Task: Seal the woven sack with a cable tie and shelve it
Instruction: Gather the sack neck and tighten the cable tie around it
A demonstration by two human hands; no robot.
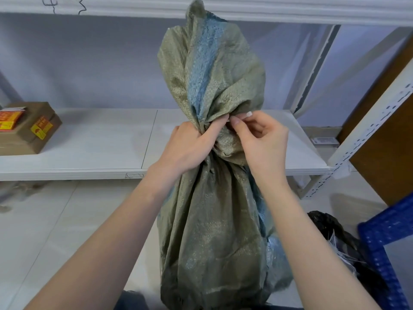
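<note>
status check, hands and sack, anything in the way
Left hand clamped round gathered neck of woven sack. Right hand pinching at neck, tie not discernible. Sack off shelf; cardboard box at its far left.

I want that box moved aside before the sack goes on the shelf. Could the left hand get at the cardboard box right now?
Probably not yet. The left hand is clamped around the gathered neck of the woven sack. The cardboard box sits far left on the shelf with nothing in between, so the way is free once it lets go.
</note>
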